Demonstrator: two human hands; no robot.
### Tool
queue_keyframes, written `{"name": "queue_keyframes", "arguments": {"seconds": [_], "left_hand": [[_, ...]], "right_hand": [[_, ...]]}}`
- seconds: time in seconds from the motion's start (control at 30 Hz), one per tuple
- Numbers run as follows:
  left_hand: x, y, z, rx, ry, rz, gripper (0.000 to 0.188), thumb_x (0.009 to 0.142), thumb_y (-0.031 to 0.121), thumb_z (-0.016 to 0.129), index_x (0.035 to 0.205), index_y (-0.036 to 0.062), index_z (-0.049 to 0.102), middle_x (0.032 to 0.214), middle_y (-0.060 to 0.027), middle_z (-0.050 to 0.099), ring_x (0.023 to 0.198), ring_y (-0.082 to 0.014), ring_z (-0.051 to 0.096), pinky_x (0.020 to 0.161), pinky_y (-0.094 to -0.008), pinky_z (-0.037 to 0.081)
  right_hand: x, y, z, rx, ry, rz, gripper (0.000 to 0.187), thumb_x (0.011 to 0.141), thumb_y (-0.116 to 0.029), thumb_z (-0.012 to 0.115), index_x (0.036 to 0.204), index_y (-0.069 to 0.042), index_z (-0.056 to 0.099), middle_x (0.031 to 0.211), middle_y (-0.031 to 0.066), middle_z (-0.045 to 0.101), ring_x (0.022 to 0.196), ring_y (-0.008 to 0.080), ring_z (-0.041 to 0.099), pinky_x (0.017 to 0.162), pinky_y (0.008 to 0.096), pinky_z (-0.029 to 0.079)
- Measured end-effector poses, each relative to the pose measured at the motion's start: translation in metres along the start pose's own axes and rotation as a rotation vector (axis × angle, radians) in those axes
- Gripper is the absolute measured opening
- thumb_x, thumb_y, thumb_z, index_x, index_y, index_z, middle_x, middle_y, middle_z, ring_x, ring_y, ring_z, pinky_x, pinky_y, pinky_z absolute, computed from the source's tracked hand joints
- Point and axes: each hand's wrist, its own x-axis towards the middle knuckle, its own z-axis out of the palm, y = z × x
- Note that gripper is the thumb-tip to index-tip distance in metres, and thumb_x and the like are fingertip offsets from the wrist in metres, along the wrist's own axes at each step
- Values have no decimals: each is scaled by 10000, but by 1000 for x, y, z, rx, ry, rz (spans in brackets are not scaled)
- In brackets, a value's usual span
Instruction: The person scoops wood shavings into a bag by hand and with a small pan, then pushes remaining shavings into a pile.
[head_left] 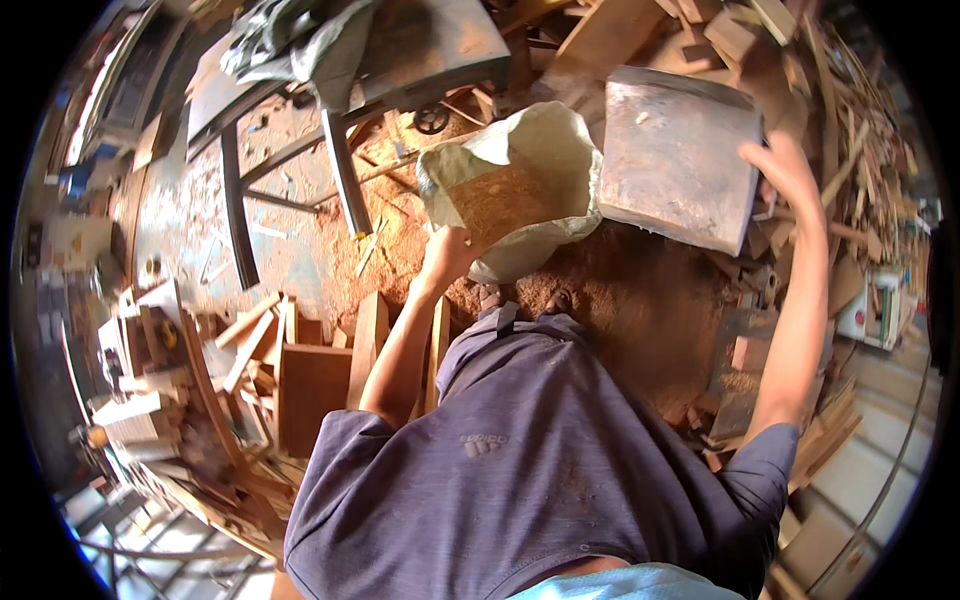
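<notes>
My left hand [448, 250] is closed on the near left rim of a pale woven sack [545, 258]. The sack stands with its mouth gaping upward, and brown sawdust [505, 200] shows inside. To its right, my right hand [788, 172] grips the right edge of a grey, scuffed, box-like square container [675, 165]. Its broad face points up toward me, and its left edge is beside the sack's mouth. The fingers of my right hand are partly hidden behind that edge, with the thumb in sight.
A dark-topped metal-legged table [430, 50] with a crumpled grey cloth [300, 45] stands at the far left. Wood offcuts [735, 40] pile up at the far right. More boards [315, 395] lean by my left arm. Sawdust [385, 265] covers the floor around my feet.
</notes>
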Motion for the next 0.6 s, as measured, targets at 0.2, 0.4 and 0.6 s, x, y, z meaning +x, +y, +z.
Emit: {"name": "queue_keyframes", "arguments": {"seconds": [0.2,0.4,0.6], "left_hand": [[33,-3,1,66,-127,111,290,821,313,682,930,50,738,742,-214,676,672,-357,679,638,-423,526],[23,18,-7,260,-261,109,395,789,262,631,965,-90,657,724,-260,654,571,-292,677,625,-397,507],[21,72,-37,448,-471,-168,515,808,279,666,1160,-95,629,725,-191,683,539,-195,663,494,-334,514]], "right_hand": [[-140,204,47,793,354,498,354,788,-287,720,965,4,626,782,92,645,553,189,610,447,331,487],[-306,336,241,1417,586,951,294,812,-263,684,992,-44,606,859,87,623,712,241,653,572,410,564],[-375,319,348,1683,786,1544,332,834,-182,654,1116,-37,558,1074,148,598,949,335,643,776,546,581]]}}
